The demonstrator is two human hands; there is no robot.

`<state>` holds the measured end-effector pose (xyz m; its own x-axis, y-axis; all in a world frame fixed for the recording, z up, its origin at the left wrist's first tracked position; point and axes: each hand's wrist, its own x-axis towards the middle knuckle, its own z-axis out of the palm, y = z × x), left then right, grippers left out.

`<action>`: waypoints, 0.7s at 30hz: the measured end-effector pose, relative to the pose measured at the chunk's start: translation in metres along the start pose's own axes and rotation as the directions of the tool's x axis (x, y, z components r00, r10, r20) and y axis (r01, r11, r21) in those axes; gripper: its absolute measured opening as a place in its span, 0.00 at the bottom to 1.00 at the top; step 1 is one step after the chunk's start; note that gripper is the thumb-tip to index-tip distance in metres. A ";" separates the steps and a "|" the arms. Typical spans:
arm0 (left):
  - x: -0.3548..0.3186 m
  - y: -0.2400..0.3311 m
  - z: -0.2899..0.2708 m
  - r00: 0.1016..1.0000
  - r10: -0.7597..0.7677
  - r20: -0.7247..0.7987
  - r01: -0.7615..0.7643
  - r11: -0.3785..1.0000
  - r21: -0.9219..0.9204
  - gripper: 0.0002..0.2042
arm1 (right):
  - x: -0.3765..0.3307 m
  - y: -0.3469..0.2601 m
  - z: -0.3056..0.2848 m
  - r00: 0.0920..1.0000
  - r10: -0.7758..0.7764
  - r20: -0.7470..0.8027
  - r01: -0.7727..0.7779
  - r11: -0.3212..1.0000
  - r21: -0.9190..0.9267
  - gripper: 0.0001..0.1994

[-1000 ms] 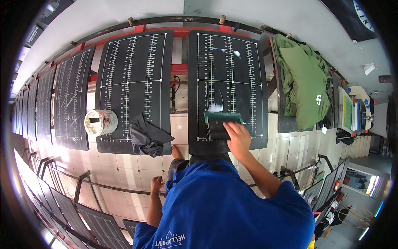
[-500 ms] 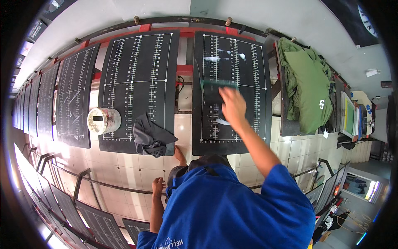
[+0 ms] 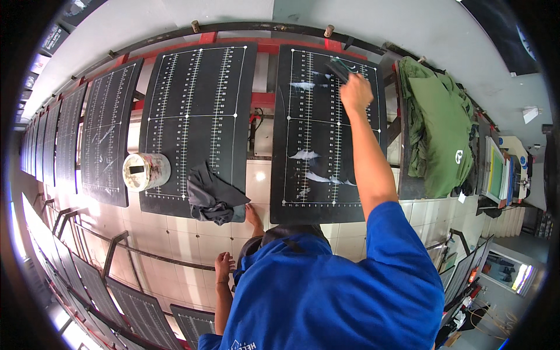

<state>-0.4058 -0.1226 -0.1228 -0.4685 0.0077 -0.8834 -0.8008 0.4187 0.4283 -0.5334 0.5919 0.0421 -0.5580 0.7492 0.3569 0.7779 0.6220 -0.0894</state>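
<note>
My right hand grips a dark green squeegee near the far end of the black printing board in front of me. The squeegee is tilted across the board, its edge at the surface. White smears of a paste-like substance lie on the board in several patches, toward both its far and near ends. Down by my left side hangs my left hand, its fingers apart and loosely bent, touching nothing.
On the board to the left stand a stained white bucket and a crumpled dark grey cloth. Further boards run off leftward. Green garments cover the board at right. A dark rail runs along the wall.
My right hand has moved the squeegee from mid-board to the far right part and turned it. White smears on the near part now show more widely. My left hand stays low.
</note>
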 end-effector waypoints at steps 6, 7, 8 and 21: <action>0.006 -0.007 -0.002 1.000 -0.016 -0.007 0.016 1.000 0.016 0.18 | -0.081 -0.058 -0.027 0.894 -0.448 -0.027 0.436 0.853 0.285 0.23; 0.011 -0.012 -0.004 1.000 -0.022 0.004 0.022 0.999 0.025 0.18 | -0.106 -0.052 -0.045 0.884 -0.460 0.086 0.419 0.859 0.294 0.27; 0.019 -0.017 -0.007 1.000 -0.024 0.016 0.024 0.999 0.033 0.19 | -0.133 -0.041 -0.060 0.865 -0.484 0.130 0.430 0.851 0.302 0.29; 0.078 -0.018 -0.038 0.987 0.054 0.149 -0.094 0.957 0.274 0.20 | -0.359 0.060 -0.171 0.956 -0.182 0.231 0.150 0.977 0.149 0.28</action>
<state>-0.4420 -0.1643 -0.1923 -0.4497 0.1658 -0.8777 -0.6202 0.6492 0.4404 -0.2369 0.3216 0.0674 -0.7416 0.6554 0.1430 0.6334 0.7544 -0.1724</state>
